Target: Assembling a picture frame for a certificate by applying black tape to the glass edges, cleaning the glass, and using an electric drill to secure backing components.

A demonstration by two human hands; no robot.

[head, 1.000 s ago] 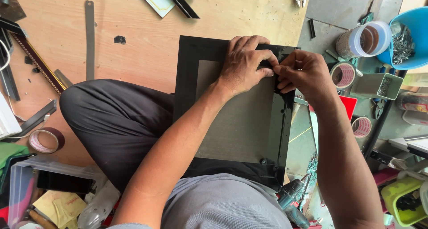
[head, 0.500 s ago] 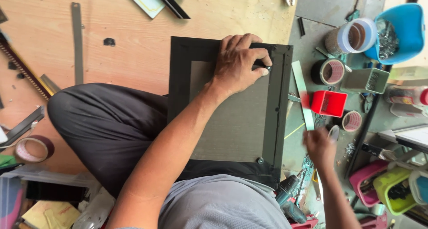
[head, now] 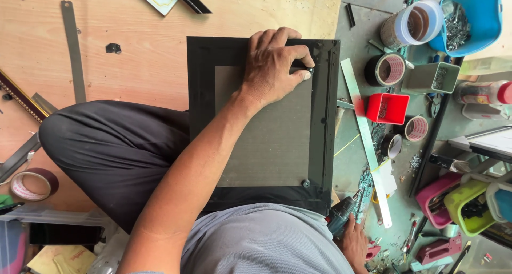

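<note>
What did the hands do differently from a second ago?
The right hand let go of the black picture frame, swung down to the person's side and now grips a cordless drill. The left hand stayed pressing a small clip near the frame's corner. The frame still lies face down on the lap.

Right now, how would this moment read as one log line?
left hand: pressing small clip on black frame back | right hand: on drill | metal ruler: beside frame
</note>
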